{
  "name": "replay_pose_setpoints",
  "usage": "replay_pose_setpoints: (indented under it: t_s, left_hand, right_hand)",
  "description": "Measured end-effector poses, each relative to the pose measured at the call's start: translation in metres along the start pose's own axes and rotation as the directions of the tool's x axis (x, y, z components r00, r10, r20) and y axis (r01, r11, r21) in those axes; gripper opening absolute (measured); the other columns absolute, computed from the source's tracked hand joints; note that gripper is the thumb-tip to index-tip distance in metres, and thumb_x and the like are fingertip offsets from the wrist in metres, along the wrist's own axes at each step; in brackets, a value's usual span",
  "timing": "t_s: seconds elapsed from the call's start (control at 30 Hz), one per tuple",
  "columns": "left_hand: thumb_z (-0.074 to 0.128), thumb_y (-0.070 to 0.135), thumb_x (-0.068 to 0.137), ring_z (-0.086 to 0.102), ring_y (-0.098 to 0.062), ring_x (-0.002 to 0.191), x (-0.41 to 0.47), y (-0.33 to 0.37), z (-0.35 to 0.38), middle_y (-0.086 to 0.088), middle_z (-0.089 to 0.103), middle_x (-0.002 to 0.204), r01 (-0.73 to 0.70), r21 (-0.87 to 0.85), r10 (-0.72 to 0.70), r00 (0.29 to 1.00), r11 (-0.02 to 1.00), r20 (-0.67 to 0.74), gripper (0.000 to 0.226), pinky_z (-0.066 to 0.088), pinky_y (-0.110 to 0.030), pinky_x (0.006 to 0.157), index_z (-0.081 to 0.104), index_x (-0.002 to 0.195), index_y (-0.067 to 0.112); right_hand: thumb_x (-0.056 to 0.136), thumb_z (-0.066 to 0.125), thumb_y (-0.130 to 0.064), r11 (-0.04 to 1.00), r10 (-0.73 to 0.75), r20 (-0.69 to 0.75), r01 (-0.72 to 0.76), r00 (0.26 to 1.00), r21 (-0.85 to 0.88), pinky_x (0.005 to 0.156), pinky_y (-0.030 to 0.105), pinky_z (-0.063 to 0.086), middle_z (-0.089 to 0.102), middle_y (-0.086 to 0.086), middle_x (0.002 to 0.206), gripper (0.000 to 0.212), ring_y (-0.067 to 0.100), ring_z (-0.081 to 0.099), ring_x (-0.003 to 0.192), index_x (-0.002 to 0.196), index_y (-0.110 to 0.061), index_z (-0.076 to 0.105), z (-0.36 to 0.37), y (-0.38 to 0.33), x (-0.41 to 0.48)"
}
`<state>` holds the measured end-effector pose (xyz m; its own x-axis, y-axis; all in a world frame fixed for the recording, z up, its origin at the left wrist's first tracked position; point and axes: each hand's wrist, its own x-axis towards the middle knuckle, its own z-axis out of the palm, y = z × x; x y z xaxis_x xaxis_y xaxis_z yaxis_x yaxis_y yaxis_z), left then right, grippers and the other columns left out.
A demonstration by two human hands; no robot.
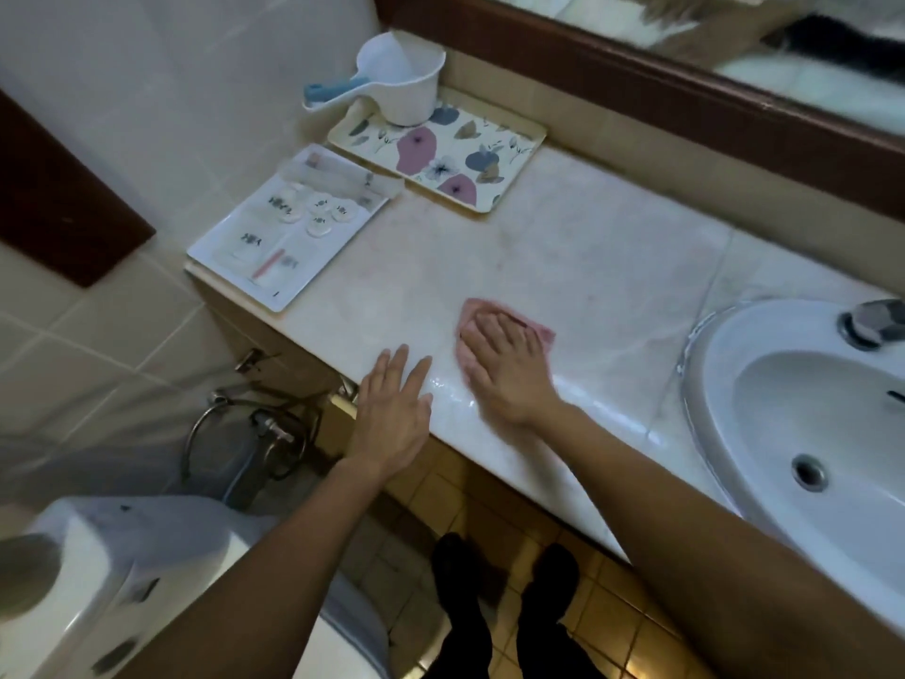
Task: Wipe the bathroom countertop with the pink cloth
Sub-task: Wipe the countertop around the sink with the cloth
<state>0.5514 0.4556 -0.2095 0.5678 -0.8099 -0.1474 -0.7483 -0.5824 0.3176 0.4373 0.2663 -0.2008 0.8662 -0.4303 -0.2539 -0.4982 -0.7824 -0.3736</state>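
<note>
A pale marble countertop (563, 247) runs from the left wall to the sink. The pink cloth (472, 313) lies flat on it near the front edge. My right hand (507, 365) presses down on the cloth with its fingers spread, covering most of it. My left hand (392, 409) hovers flat and empty at the counter's front edge, just left of the cloth, fingers apart. A wet sheen shows on the marble beside my right wrist.
A flowered tray (509, 181) holds a white scoop (401, 85) at the back left. A white tray of small toiletries (230, 252) sits at the counter's left end. The white sink (803, 423) with its tap (871, 323) is at the right. A toilet (98, 580) and hoses stand below left.
</note>
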Motion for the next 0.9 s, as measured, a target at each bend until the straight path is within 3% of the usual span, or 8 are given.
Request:
replay_pose_setpoints:
  t_s: [0.1, 0.23, 0.4, 0.6, 0.67, 0.73, 0.8, 0.9]
  left_hand:
    - [0.021, 0.042, 0.106, 0.002, -0.031, 0.161, -0.006, 0.007, 0.003, -0.01, 0.009, 0.174, 0.015, 0.026, -0.015, 1.0, 1.0, -0.002, 0.062, 0.011, -0.051, 0.129, 0.022, 0.164, 0.023]
    - [0.047, 0.032, 0.097, 0.016, -0.04, 0.156, 0.011, 0.031, -0.003, -0.02, 0.027, 0.166, 0.146, -0.047, -0.146, 0.989, 0.988, -0.01, 0.062, 0.015, -0.056, 0.125, 0.038, 0.155, 0.012]
    - [0.055, 0.028, 0.098, 0.021, -0.038, 0.154, 0.041, 0.093, 0.001, -0.018, 0.031, 0.164, -0.01, -0.051, 0.011, 1.0, 0.999, 0.025, 0.062, 0.019, -0.052, 0.125, 0.038, 0.155, 0.011]
    - [0.053, 0.032, 0.093, 0.026, -0.039, 0.152, 0.077, 0.198, 0.025, -0.019, 0.031, 0.164, -0.177, -0.066, 0.183, 0.98, 0.982, 0.084, 0.066, 0.023, -0.052, 0.122, 0.04, 0.155, 0.013]
    - [0.047, 0.035, 0.091, 0.024, -0.04, 0.153, 0.095, 0.232, 0.031, -0.019, 0.028, 0.166, -0.212, -0.069, 0.219, 0.97, 0.975, 0.109, 0.07, 0.023, -0.052, 0.122, 0.038, 0.157, 0.013]
    - [0.049, 0.032, 0.098, 0.019, -0.038, 0.156, 0.114, 0.259, 0.041, -0.015, 0.021, 0.17, -0.258, -0.054, 0.263, 0.959, 0.965, 0.107, 0.066, 0.02, -0.052, 0.123, 0.031, 0.161, 0.018]
    - [0.046, 0.032, 0.105, 0.012, -0.035, 0.159, 0.138, 0.281, 0.051, -0.009, 0.014, 0.173, -0.312, -0.026, 0.313, 0.945, 0.95, 0.095, 0.063, 0.016, -0.054, 0.123, 0.023, 0.164, 0.027]
    - [0.034, 0.04, 0.109, 0.005, -0.028, 0.161, 0.181, 0.308, 0.067, 0.001, 0.008, 0.174, -0.273, -0.018, 0.273, 0.956, 0.962, 0.106, 0.057, 0.011, -0.056, 0.125, 0.018, 0.164, 0.037]
  right_hand:
    - [0.104, 0.009, -0.056, 0.999, -0.028, 0.02, 0.028, 0.999, -0.033, 0.129, 0.05, 0.0, 0.001, -0.005, 0.175, 0.064, 0.02, -0.003, 0.161, 0.165, -0.035, 0.012, 0.028, 0.009, -0.1]
    - [0.106, 0.019, -0.054, 0.994, 0.088, -0.048, -0.091, 0.995, -0.067, 0.128, 0.048, 0.004, 0.003, -0.006, 0.175, 0.062, 0.017, -0.001, 0.161, 0.165, -0.037, 0.011, 0.031, 0.065, -0.171]
    - [0.102, 0.016, -0.056, 0.961, 0.263, -0.147, -0.272, 0.954, -0.048, 0.129, 0.043, 0.001, 0.01, -0.002, 0.174, 0.068, 0.025, 0.007, 0.161, 0.165, -0.031, 0.02, 0.0, 0.113, -0.139]
    - [0.098, 0.044, -0.042, 0.957, 0.272, -0.161, -0.284, 0.949, -0.054, 0.119, 0.046, 0.026, 0.043, 0.011, 0.154, 0.058, 0.036, 0.038, 0.142, 0.148, -0.014, 0.047, -0.071, 0.175, -0.04]
    - [0.093, 0.061, -0.027, 0.965, 0.261, -0.102, -0.257, 0.96, 0.057, 0.108, 0.045, 0.044, 0.061, 0.008, 0.126, 0.035, 0.031, 0.057, 0.121, 0.126, -0.014, 0.063, -0.1, 0.216, -0.013]
    - [0.092, 0.058, -0.016, 0.904, 0.275, -0.064, -0.236, 0.959, 0.357, 0.07, 0.041, 0.057, 0.059, 0.01, 0.087, 0.008, 0.028, 0.06, 0.075, 0.097, -0.016, 0.063, -0.124, 0.261, -0.003]
    - [0.096, 0.05, -0.005, 0.794, 0.284, -0.183, -0.124, 0.941, 0.595, 0.041, 0.026, 0.039, 0.047, 0.01, 0.063, 0.012, 0.02, 0.044, 0.047, 0.087, -0.011, 0.055, -0.15, 0.301, -0.009]
    - [0.104, 0.051, -0.001, 0.811, 0.453, -0.157, -0.332, 0.878, 0.482, 0.046, 0.019, 0.045, 0.057, 0.007, 0.072, 0.013, 0.007, 0.053, 0.046, 0.104, -0.009, 0.061, -0.193, 0.356, -0.037]
